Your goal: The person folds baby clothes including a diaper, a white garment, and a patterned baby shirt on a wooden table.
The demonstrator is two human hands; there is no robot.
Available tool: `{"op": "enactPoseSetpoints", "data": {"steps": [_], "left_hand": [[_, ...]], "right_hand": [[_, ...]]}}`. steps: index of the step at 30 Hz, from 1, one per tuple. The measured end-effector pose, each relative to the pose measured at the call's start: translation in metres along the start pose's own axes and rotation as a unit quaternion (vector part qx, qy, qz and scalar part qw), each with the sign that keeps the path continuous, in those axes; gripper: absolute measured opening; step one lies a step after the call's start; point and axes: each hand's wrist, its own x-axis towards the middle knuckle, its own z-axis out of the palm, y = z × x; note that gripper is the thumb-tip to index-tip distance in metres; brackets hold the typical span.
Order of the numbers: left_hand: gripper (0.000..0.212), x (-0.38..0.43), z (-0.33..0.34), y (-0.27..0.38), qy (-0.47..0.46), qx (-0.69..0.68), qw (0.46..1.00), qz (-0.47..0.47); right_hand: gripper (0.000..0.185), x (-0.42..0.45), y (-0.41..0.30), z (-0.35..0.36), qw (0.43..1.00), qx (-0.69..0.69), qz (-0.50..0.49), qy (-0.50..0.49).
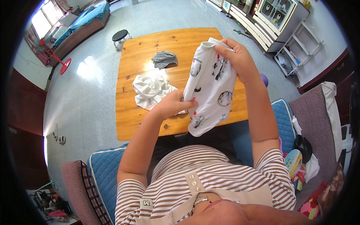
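Held up over the near right part of a wooden table (pixel 140 118) is a pair of white printed pants (pixel 209 92) with an elastic waistband, apparently folded lengthwise. My right hand (pixel 237 57) grips it at the waistband, thumb on the near face. Lower down, my left hand (pixel 177 104) pinches its left edge between thumb and fingers. Black drawings and small red marks cover the cloth. A crumpled white garment (pixel 150 87) lies on the table just beyond my left hand, partly hidden by it. Farther back sits a bunched grey striped cloth (pixel 165 59).
A round black-topped stool (pixel 120 36) stands off the table's far left corner. Blue quilted cushions (pixel 107 163) cover the sofa around me. Assorted items, including a black object (pixel 303 147), lie on the sofa at right. A purple ball (pixel 264 80) shows behind my right forearm.
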Motion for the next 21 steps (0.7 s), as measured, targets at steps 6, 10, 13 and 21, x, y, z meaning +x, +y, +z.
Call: {"op": "enactPoseSetpoints", "data": {"steps": [6,10,13,21], "left_hand": [[0.037,0.043,0.005,-0.047,0.064,0.012,0.998,-0.020],[0.042,0.059,0.009,-0.080,0.068,-0.236,0.969,-0.007],[0.043,0.043,0.028,-0.062,0.070,-0.473,0.878,-0.018],[0.044,0.028,0.039,-0.090,0.086,-0.340,0.930,0.106]], "right_hand": [[0.020,0.014,0.051,-0.034,0.994,-0.101,0.034,0.032],[0.020,-0.029,0.061,-0.008,0.964,-0.253,-0.032,-0.080],[0.028,-0.067,0.083,0.008,0.907,-0.333,-0.146,-0.214],[0.023,-0.101,0.109,0.038,0.954,-0.201,-0.113,-0.192]]}}
